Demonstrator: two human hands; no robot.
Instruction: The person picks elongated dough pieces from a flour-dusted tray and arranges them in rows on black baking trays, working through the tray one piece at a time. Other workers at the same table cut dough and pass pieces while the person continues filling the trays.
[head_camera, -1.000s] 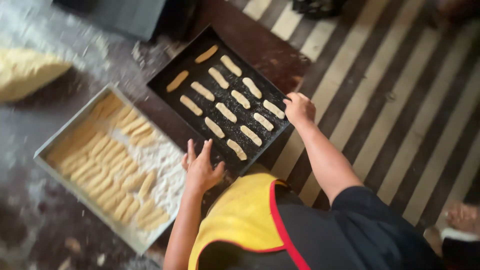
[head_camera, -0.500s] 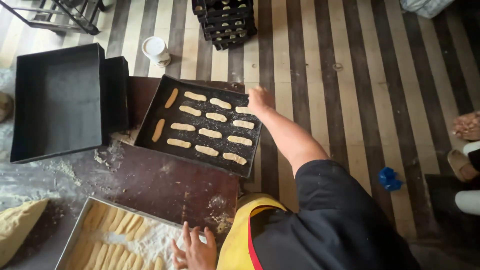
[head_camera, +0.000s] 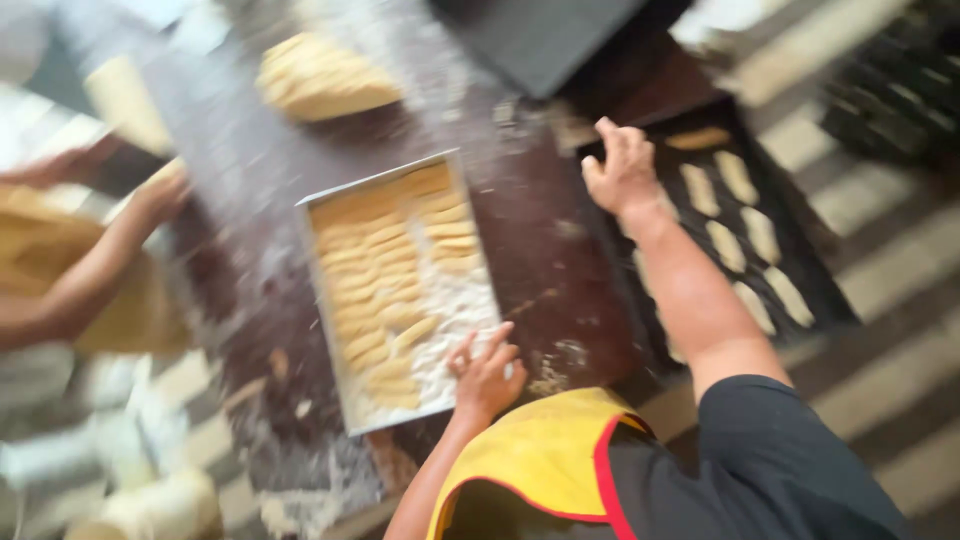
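Floury dark table bears metal tray, black tray, dough lump.

Heavy motion blur thruout, soft even daylight, faint shadows, edges smeared, nothing sharp

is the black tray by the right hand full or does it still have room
Room left. The black baking tray holds spaced dough sticks; bare metal shows between them. The right hand rests at its left edge.

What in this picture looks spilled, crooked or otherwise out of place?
Flour is scattered over the dark table beside the light tray of dough sticks, with crumbs near the left hand. The black tray by the right hand seems to jut past the table's edge. The picture is blurred.
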